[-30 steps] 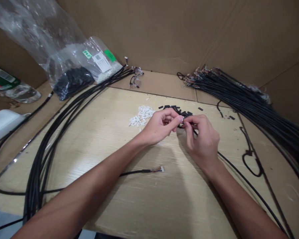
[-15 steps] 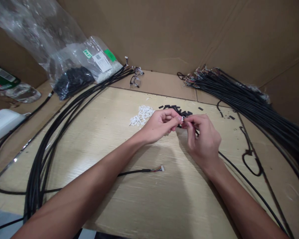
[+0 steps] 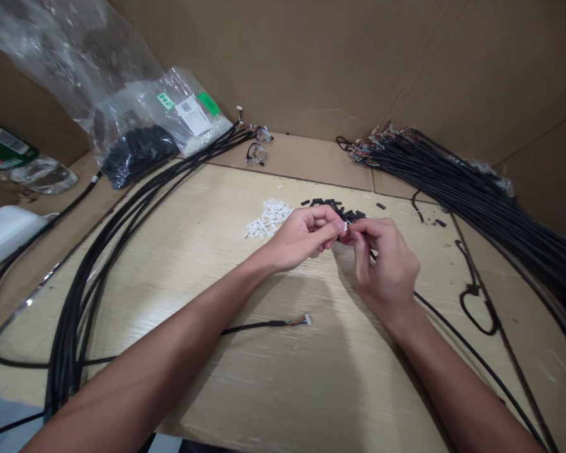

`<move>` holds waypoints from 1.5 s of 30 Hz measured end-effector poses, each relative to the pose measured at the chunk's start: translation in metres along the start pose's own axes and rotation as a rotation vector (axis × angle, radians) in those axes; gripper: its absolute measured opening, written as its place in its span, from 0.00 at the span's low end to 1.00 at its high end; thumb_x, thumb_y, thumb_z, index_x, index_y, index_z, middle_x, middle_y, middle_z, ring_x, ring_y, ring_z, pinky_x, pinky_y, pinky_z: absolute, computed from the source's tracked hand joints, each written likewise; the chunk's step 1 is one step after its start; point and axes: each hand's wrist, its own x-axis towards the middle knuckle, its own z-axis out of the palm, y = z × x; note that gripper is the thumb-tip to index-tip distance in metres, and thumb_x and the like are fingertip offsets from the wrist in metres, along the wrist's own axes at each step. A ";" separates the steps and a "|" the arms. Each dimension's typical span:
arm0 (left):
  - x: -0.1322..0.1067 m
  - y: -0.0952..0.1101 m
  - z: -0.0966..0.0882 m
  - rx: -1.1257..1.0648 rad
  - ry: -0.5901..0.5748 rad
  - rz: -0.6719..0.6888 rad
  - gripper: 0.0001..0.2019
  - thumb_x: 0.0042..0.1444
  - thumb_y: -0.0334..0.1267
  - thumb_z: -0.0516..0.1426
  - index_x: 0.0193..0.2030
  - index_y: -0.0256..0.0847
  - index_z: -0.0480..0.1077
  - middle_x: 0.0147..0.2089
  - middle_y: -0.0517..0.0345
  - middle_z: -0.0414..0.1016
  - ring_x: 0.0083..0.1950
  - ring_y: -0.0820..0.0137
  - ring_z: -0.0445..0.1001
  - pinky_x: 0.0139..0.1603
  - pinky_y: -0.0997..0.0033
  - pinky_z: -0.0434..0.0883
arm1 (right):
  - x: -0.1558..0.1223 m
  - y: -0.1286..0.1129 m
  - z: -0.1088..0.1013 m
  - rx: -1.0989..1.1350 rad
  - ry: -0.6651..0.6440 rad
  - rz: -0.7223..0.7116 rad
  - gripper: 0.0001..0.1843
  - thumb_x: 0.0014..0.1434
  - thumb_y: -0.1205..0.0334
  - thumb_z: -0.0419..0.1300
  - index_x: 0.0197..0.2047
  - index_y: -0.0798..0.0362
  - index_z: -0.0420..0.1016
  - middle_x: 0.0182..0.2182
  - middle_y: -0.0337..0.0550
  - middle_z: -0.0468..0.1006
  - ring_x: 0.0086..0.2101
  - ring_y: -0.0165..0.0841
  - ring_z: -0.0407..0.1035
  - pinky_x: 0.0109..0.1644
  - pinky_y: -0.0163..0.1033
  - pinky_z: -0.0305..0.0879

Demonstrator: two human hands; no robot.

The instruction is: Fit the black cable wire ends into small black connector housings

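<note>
Between the thumb and finger of my left hand [image 3: 306, 236] is a small white connector [image 3: 344, 226]. My right hand [image 3: 387, 261] pinches the thin wires at the end of a black cable [image 3: 462, 346], right up against the connector; the fingertips hide most of the wires. The cable runs from under my right palm toward the lower right. Behind my hands lie a pile of white connectors [image 3: 268, 217] and a pile of short black sleeves [image 3: 353, 215]. Another cable end with coloured wires and a white connector [image 3: 306, 319] rests on the table below.
At left, a bundle of black cables [image 3: 94, 264] curves over the table. A thick bundle of cables [image 3: 476, 189] with bare wire ends lies at right. Plastic bags [image 3: 141, 151], a bottle [image 3: 23, 157] and glasses [image 3: 257, 151] sit along the cardboard wall [image 3: 311, 63].
Both hands stay almost in place, fingertips together at the white connector. Only slight finger movement shows.
</note>
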 end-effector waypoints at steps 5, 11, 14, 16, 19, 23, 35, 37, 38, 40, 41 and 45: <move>-0.001 0.001 -0.001 0.025 0.024 -0.012 0.13 0.63 0.44 0.68 0.34 0.41 0.72 0.24 0.67 0.66 0.24 0.78 0.60 0.26 0.74 0.55 | 0.000 0.003 0.000 0.012 -0.048 -0.015 0.11 0.78 0.72 0.58 0.55 0.45 0.73 0.43 0.42 0.85 0.41 0.36 0.82 0.39 0.41 0.79; 0.002 -0.001 -0.004 0.025 0.018 -0.068 0.07 0.57 0.38 0.65 0.30 0.40 0.74 0.22 0.67 0.65 0.22 0.79 0.56 0.25 0.73 0.50 | -0.001 0.004 0.002 -0.002 -0.059 -0.035 0.11 0.78 0.72 0.58 0.54 0.45 0.72 0.43 0.42 0.85 0.40 0.36 0.81 0.39 0.41 0.77; 0.003 0.000 -0.005 0.004 0.001 -0.094 0.08 0.57 0.38 0.64 0.29 0.40 0.74 0.21 0.67 0.64 0.21 0.80 0.55 0.24 0.73 0.48 | -0.001 0.004 0.003 -0.002 -0.047 -0.059 0.12 0.77 0.74 0.58 0.54 0.45 0.72 0.43 0.42 0.84 0.40 0.35 0.81 0.39 0.40 0.77; 0.003 0.000 -0.006 -0.015 -0.005 -0.108 0.07 0.57 0.38 0.64 0.30 0.40 0.74 0.21 0.68 0.63 0.21 0.80 0.55 0.23 0.73 0.48 | -0.001 0.004 0.003 0.001 -0.051 -0.062 0.12 0.77 0.74 0.58 0.54 0.45 0.72 0.43 0.42 0.84 0.40 0.35 0.81 0.39 0.40 0.77; 0.003 0.000 -0.006 -0.033 -0.008 -0.112 0.07 0.56 0.38 0.64 0.30 0.40 0.75 0.20 0.68 0.64 0.20 0.80 0.55 0.22 0.73 0.47 | -0.001 0.004 0.003 0.016 -0.059 -0.049 0.12 0.77 0.73 0.58 0.54 0.45 0.73 0.43 0.42 0.85 0.40 0.36 0.81 0.40 0.41 0.78; 0.003 -0.001 -0.007 -0.046 -0.009 -0.099 0.06 0.57 0.38 0.65 0.32 0.39 0.77 0.20 0.68 0.65 0.20 0.80 0.56 0.22 0.74 0.48 | 0.000 0.003 0.003 0.027 -0.040 -0.046 0.12 0.77 0.74 0.59 0.54 0.46 0.74 0.43 0.43 0.85 0.40 0.36 0.81 0.41 0.41 0.78; 0.001 -0.003 -0.008 -0.013 -0.029 -0.085 0.15 0.63 0.48 0.72 0.36 0.38 0.78 0.22 0.66 0.66 0.21 0.79 0.57 0.24 0.74 0.50 | 0.000 0.001 0.004 0.033 -0.029 -0.041 0.12 0.77 0.74 0.59 0.53 0.46 0.74 0.41 0.42 0.86 0.39 0.35 0.82 0.41 0.41 0.80; 0.000 -0.002 -0.007 -0.014 -0.025 -0.089 0.16 0.63 0.49 0.72 0.36 0.39 0.78 0.22 0.66 0.67 0.21 0.79 0.57 0.24 0.73 0.50 | 0.000 0.001 0.004 0.042 -0.017 -0.040 0.11 0.77 0.73 0.60 0.52 0.46 0.74 0.41 0.42 0.86 0.38 0.35 0.82 0.40 0.40 0.80; 0.000 -0.001 -0.006 -0.017 -0.014 -0.093 0.17 0.63 0.49 0.72 0.35 0.39 0.77 0.22 0.66 0.67 0.21 0.79 0.58 0.24 0.73 0.50 | 0.000 0.000 0.004 0.045 -0.006 -0.035 0.11 0.77 0.73 0.60 0.52 0.46 0.75 0.41 0.41 0.86 0.38 0.35 0.82 0.40 0.40 0.80; -0.001 0.000 -0.005 -0.027 0.018 -0.093 0.18 0.62 0.51 0.72 0.35 0.39 0.76 0.23 0.66 0.67 0.21 0.79 0.57 0.24 0.73 0.51 | -0.001 -0.001 0.004 0.053 0.015 -0.008 0.10 0.76 0.72 0.61 0.53 0.46 0.76 0.41 0.41 0.86 0.38 0.35 0.83 0.40 0.40 0.81; -0.001 0.000 -0.004 -0.026 0.031 -0.086 0.18 0.62 0.51 0.73 0.35 0.39 0.76 0.23 0.66 0.67 0.22 0.79 0.57 0.24 0.73 0.51 | -0.001 -0.001 0.004 0.057 0.021 0.012 0.10 0.76 0.71 0.62 0.53 0.46 0.76 0.41 0.41 0.86 0.39 0.35 0.83 0.40 0.40 0.81; -0.001 0.000 -0.003 0.011 0.043 -0.029 0.21 0.63 0.55 0.73 0.36 0.40 0.76 0.25 0.64 0.69 0.24 0.78 0.61 0.25 0.74 0.56 | -0.002 -0.002 0.003 0.062 0.012 0.088 0.08 0.76 0.69 0.62 0.53 0.46 0.76 0.41 0.42 0.85 0.38 0.36 0.83 0.40 0.42 0.83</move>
